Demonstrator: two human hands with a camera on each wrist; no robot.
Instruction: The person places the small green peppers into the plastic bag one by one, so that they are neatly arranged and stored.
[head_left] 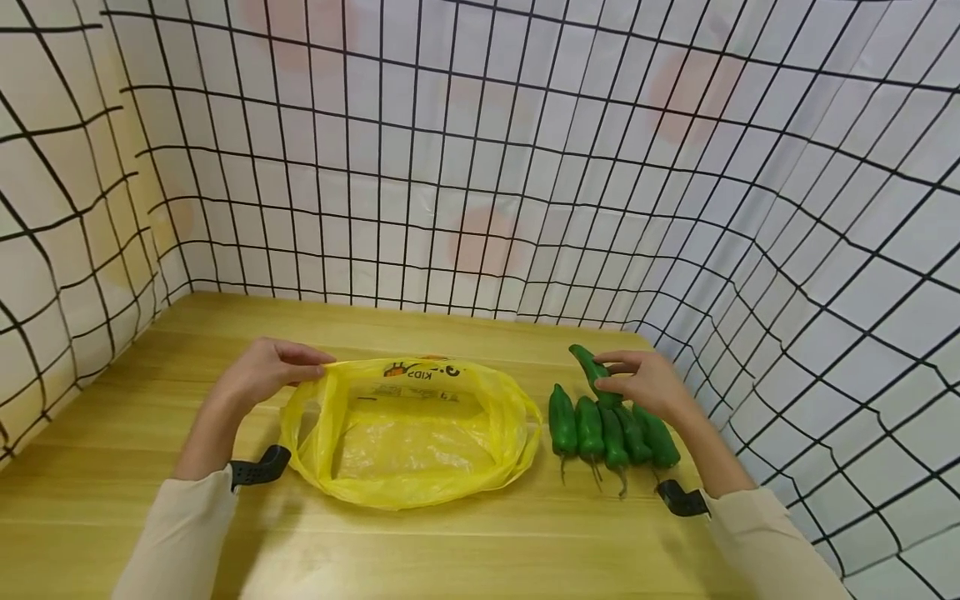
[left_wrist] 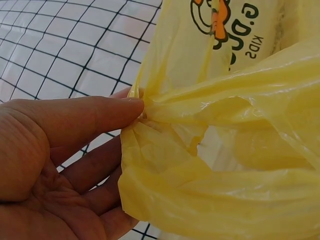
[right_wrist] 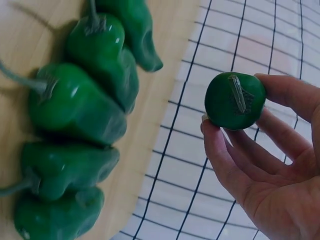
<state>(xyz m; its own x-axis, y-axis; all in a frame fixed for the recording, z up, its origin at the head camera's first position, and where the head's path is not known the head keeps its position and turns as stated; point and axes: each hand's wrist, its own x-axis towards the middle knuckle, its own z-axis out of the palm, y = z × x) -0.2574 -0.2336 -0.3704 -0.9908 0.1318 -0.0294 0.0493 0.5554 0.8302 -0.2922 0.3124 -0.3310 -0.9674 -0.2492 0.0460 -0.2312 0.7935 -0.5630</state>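
Observation:
A yellow plastic bag (head_left: 416, 450) lies with its mouth spread wide on the table, printed lettering on its far inner side. My left hand (head_left: 270, 371) pinches the bag's left edge between thumb and fingers; the left wrist view shows the gathered plastic (left_wrist: 150, 115) at the thumb tip. Over on the right, my right hand (head_left: 645, 383) holds a green pepper (head_left: 588, 367) between thumb and fingers, raised above a row of green peppers (head_left: 590, 429). In the right wrist view the held pepper (right_wrist: 235, 102) shows its stem end toward the camera.
Several green peppers (right_wrist: 75, 105) lie side by side on the wooden table (head_left: 450, 550), right of the bag, stems toward me. Black wire grid panels (head_left: 420, 167) over pale cloth stand at the back and both sides. Each wrist wears a black camera mount (head_left: 258, 468).

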